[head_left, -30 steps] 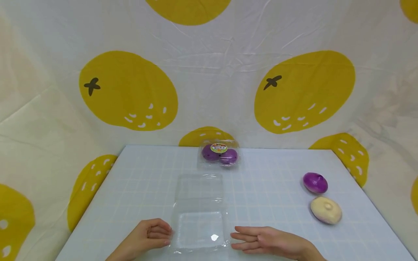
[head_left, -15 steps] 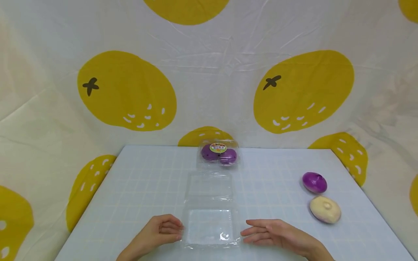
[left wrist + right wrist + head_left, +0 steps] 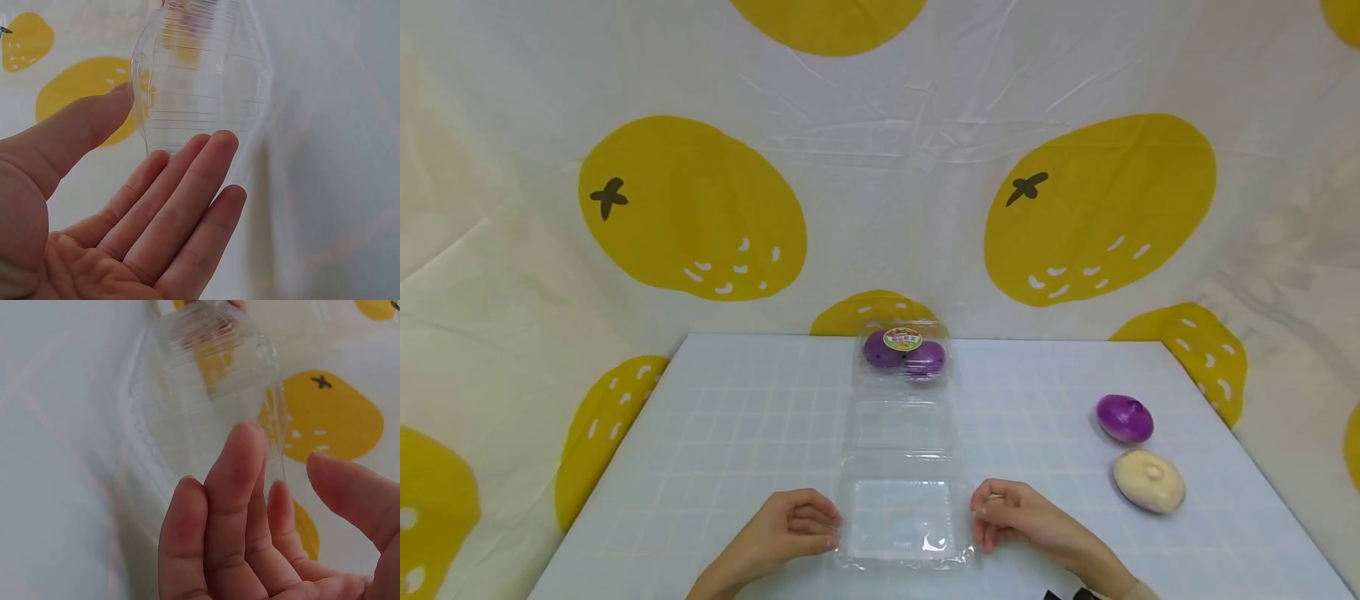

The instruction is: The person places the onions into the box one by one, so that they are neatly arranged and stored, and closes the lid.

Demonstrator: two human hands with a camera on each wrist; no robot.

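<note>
A clear plastic clamshell box (image 3: 902, 521) lies unfolded at the near middle of the table, its lid (image 3: 901, 427) laid back to the far side. My left hand (image 3: 782, 529) is at the box's left side. In the left wrist view its fingers (image 3: 181, 200) are fairly straight along the wall, the thumb tip by the rim. On the opposite side, my right hand (image 3: 1026, 525) has its fingertips at or very near the wall. The right wrist view shows its fingers (image 3: 234, 481) loosely bent, with the thumb apart from them. Whether they touch the plastic is unclear.
Behind the lid stands a closed clear box (image 3: 880, 375) with purple round vegetables (image 3: 927, 358) and a label. To the right lie a purple onion-like vegetable (image 3: 1124, 419) and a cream-coloured knobbed one (image 3: 1148, 482). A patterned cloth (image 3: 895, 208) hangs behind the table.
The unfolded box has moved to the right, both hands moving along with it. The right hand's fingers were straighter and are now more bent.
</note>
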